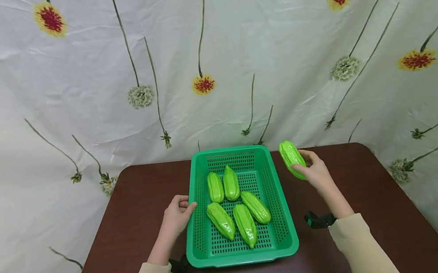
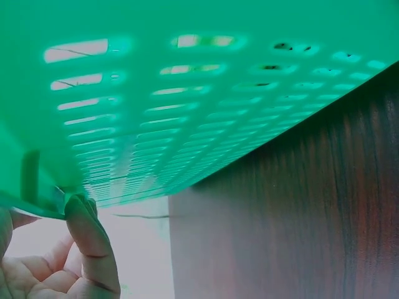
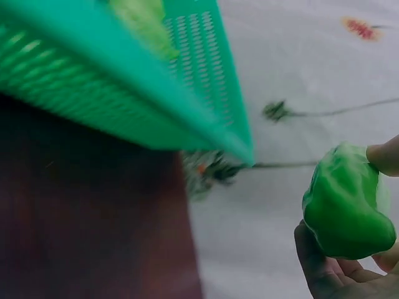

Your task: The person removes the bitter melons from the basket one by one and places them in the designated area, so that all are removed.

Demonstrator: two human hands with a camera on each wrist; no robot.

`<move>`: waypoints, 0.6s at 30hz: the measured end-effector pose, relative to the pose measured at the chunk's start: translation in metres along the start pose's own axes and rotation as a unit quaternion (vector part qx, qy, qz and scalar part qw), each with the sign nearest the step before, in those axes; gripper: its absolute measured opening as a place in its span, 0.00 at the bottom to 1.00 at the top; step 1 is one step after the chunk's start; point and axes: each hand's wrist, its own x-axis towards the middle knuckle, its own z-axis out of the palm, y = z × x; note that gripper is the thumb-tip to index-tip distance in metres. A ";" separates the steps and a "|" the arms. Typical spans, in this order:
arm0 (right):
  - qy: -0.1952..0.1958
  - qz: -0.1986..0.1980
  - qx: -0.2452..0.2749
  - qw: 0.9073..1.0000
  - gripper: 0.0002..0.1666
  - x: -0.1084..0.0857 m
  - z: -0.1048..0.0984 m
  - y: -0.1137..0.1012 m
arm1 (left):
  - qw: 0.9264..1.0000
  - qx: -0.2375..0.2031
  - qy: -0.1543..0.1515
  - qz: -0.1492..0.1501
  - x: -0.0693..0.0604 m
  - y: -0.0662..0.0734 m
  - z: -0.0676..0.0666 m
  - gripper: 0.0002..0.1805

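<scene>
A green plastic basket (image 1: 247,258) with slotted walls stands on the table. Inside it lie several shiny, ridged green vegetables (image 1: 220,221), long and tapered like peppers. At the basket's left rim, my left hand (image 1: 176,215) pinches the edge between thumb and curled fingers; the left wrist view shows this hand (image 2: 84,255) at the rim from below. Off to the right of the basket, my right hand (image 1: 316,171) grips another green ridged vegetable (image 1: 291,157) between thumb and fingers. Its blunt, lobed end (image 3: 349,212) faces the right wrist camera.
The dark brown wooden table (image 1: 132,225) extends on both sides of the basket. Behind it hangs a pale cloth (image 1: 184,113) with printed flowers, close to the table's back edge. Each wrist wears a black band (image 1: 319,220).
</scene>
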 end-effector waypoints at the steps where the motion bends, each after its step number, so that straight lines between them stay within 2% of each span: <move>1: 0.001 0.006 -0.003 1.000 0.39 0.000 -0.001 0.005 | 1.000 0.001 -0.001 0.000 0.000 0.001 0.000 0.20; 11: 0.013 0.045 -0.039 0.998 0.40 0.001 0.009 0.069 | 1.000 -0.006 -0.008 -0.004 0.000 0.002 -0.002 0.20; 18: 0.019 0.063 -0.070 0.995 0.41 0.001 0.023 0.095 | 1.000 -0.012 -0.006 -0.003 0.001 0.002 -0.002 0.20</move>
